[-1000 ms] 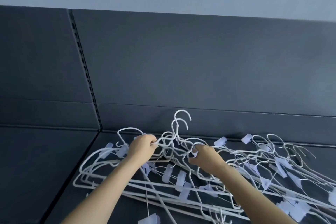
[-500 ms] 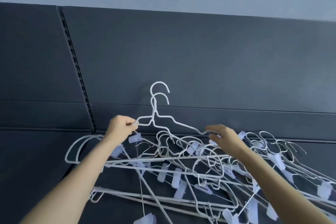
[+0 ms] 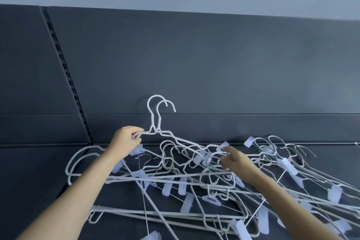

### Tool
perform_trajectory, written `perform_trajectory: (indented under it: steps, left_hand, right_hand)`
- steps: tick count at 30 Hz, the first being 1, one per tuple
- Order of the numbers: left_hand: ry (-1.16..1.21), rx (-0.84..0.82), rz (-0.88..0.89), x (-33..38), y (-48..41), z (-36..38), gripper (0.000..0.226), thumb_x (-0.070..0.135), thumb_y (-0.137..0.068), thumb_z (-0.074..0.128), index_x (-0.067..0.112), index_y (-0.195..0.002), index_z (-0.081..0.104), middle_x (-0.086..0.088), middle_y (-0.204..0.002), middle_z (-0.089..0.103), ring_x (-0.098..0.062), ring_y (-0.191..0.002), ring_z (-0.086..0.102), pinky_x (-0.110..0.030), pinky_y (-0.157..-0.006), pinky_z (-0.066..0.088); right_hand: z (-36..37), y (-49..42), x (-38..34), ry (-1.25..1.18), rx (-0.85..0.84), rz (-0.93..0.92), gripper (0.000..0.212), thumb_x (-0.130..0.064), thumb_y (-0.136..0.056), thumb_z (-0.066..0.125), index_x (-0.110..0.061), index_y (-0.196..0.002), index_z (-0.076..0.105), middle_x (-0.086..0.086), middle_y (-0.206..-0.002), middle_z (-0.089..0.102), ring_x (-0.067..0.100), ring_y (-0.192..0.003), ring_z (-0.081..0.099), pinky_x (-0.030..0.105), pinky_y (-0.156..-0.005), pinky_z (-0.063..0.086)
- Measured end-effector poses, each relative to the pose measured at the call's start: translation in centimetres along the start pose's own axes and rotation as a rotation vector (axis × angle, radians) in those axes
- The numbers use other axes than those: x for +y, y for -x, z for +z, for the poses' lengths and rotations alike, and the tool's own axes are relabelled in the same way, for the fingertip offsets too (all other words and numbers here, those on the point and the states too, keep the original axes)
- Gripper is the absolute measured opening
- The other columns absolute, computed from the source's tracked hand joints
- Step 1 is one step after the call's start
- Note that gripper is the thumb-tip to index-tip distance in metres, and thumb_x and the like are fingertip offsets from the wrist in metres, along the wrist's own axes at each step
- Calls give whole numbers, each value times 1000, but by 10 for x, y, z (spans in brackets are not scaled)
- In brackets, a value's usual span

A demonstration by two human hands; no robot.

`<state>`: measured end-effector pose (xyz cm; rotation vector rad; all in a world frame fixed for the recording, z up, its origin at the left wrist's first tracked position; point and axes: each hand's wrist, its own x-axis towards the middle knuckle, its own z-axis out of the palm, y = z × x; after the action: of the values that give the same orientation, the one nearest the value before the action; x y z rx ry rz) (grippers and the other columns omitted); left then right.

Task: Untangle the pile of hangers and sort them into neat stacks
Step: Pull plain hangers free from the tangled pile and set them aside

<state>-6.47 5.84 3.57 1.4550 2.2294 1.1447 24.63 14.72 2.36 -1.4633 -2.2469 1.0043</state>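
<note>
2 white hangers (image 3: 154, 131) stick up from the pile (image 3: 183, 187), left hand (image 3: 126, 140) pinching their left shoulder; right hand (image 3: 235, 160) touches the tangle, grip unclear. Likely light, stiff, snag-prone: hold shoulders.

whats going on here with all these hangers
A person is untangling a pile of white hangers on a dark padded surface. The left hand grips one end of two hangers held hooks-up above the pile. The right hand is at their far end among the wires, its grip unclear. No neat stack is in view yet.
</note>
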Motion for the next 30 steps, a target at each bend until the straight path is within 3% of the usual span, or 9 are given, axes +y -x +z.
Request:
perform_trajectory:
  steps: [5,7,11,13,15,18,23,27,30]
  left_hand:
    - [-76,-9,90,21,1,2,12,7,-80,63,-3,-76,68,-24,-79,61,-24,-66,49,-32,-66,42]
    - [-86,33,102,21,2,-1,15,7,-80,63,-7,-76,65,-27,-82,63,-32,-72,53,-38,-72,46]
    - [-62,110,108,22,6,-12,14,6,-80,63,-4,-71,61,-11,-67,54,-17,-60,46,-32,-65,38]
    - [-18,140,121,24,10,-19,5,6,-82,63,6,-80,67,3,-69,53,-12,-64,50,-26,-68,41]
    - [17,151,104,26,17,-27,18,8,-84,62,10,-101,68,3,-83,64,-15,-80,61,-27,-80,47]
    - [11,160,57,22,28,-43,31,18,-87,59,17,-118,61,5,-97,67,-11,-92,63,-25,-86,47]
    - [-393,174,97,0,51,-85,39,28,-91,53,21,-129,51,1,-109,65,-18,-100,61,-32,-91,46]
    - [-521,72,-32,-40,71,-121,36,25,-93,49,23,-129,49,4,-105,55,-15,-90,53,-28,-80,43]
    - [-541,24,-99,-76,85,-148,42,34,-88,56,21,-127,46,5,-116,50,-15,-107,50,-32,-89,44]
  right_hand:
    - [15,1,-22,-35,-31,-124,14,-16,-92,47,-18,-95,61,0,-78,61,12,-63,57,16,-62,42]
    - [13,1,-29,-52,-1,-167,13,-15,-90,52,-18,-89,65,-5,-71,61,12,-64,53,20,-65,42]
    - [5,-2,-44,-85,24,-212,13,-15,-84,60,-14,-73,67,-14,-57,66,11,-54,53,14,-55,43]
    - [2,-6,-52,-90,10,-207,17,-18,-82,62,-6,-72,68,-5,-57,67,9,-45,47,15,-43,38]
    - [0,-12,-59,-79,-6,-207,24,-24,-80,65,-5,-67,67,6,-60,65,7,-42,45,16,-41,35]
    - [0,-23,-71,-82,-47,-260,28,-25,-81,66,-2,-64,65,2,-55,55,3,-40,38,12,-42,31]
    - [13,-39,-94,-159,-124,-286,36,-24,-81,65,11,-71,62,5,-53,49,10,-48,40,21,-54,35]
    - [44,-47,-123,-91,-157,-290,36,-26,-82,65,-7,-52,61,1,-48,48,17,-50,39,29,-58,34]
    - [77,-43,-160,-15,-160,-333,42,-29,-83,63,-21,-42,56,-7,-38,47,12,-44,38,28,-55,32]
